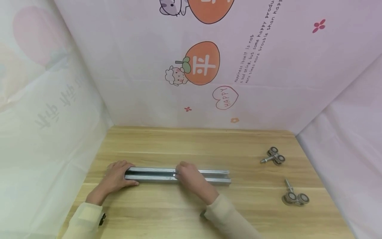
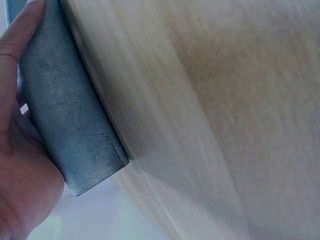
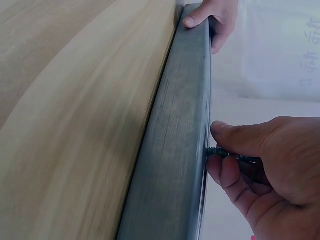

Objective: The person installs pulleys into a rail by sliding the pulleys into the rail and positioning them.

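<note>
A grey metal channel rail (image 1: 155, 179) lies crosswise on the wooden table, its long slot facing up. My left hand (image 1: 116, 177) grips the rail's left end, thumb along the near side and fingers over the far side. In the left wrist view, the thumb rests against the rail's side wall (image 2: 75, 120). Near the rail's middle, my right hand (image 1: 192, 179) pinches a threaded bolt (image 3: 216, 152) between thumb and fingers. The bolt stands out of the slotted side; whatever it joins inside the rail is hidden.
Two roller trolleys with wheels and threaded bolts lie to the right of the rail: one farther back (image 1: 280, 159), one nearer (image 1: 291, 197). Printed white cloth (image 1: 134, 99) hangs behind the wooden table (image 1: 167, 209) and along both sides.
</note>
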Available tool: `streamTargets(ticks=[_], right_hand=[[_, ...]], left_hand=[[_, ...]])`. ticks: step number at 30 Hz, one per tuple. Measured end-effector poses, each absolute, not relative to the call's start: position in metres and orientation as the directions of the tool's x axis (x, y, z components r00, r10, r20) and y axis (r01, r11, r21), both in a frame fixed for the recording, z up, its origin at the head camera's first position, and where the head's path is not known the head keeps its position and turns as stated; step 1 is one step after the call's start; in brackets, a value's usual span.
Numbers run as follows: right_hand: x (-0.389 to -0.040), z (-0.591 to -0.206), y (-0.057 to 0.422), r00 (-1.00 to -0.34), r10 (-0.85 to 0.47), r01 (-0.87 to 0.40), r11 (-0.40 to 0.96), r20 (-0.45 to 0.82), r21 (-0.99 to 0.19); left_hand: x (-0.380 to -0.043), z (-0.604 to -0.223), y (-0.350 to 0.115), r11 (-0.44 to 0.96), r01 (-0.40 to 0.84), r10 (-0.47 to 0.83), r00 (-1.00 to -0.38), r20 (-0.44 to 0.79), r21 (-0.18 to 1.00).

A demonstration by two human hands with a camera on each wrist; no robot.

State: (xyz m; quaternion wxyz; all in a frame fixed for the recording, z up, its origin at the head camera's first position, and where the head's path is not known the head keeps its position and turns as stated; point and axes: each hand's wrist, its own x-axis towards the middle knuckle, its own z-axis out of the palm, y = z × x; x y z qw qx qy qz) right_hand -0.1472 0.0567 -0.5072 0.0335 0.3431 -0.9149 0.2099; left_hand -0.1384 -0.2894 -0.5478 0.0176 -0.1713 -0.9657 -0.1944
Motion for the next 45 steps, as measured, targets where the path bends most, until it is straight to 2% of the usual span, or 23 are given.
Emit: streamTargets(ticks=[8,19,26,31,38,45], right_hand=[[-0.147,-0.507,0.053,-0.75,-0.635,-0.653,0.67,0.184,-0.352],[-0.148,-0.5,0.066,-0.776,-0.624,-0.596,0.673,0.096,-0.438],[-0.144,-0.507,0.09,-0.79,-0.596,-0.591,0.679,0.143,-0.435],[-0.144,-0.512,0.115,-0.789,-0.588,-0.6,0.674,0.18,-0.43],[-0.143,-0.523,0.146,-0.802,-0.561,-0.59,0.688,0.206,-0.422],[-0.141,-0.53,0.169,-0.802,-0.553,-0.594,0.698,0.227,-0.4]], left_hand=[[-0.139,-0.547,-0.288,0.862,0.341,0.324,-0.94,0.11,0.374],[-0.139,-0.547,-0.285,0.866,0.324,0.305,-0.946,0.113,0.381],[-0.139,-0.546,-0.283,0.866,0.315,0.299,-0.949,0.103,0.388],[-0.139,-0.541,-0.275,0.836,0.312,0.297,-0.949,0.106,0.451],[-0.14,-0.529,-0.249,0.776,0.355,0.319,-0.934,0.16,0.522],[-0.145,-0.511,-0.215,0.723,0.399,0.387,-0.91,0.149,0.564]])
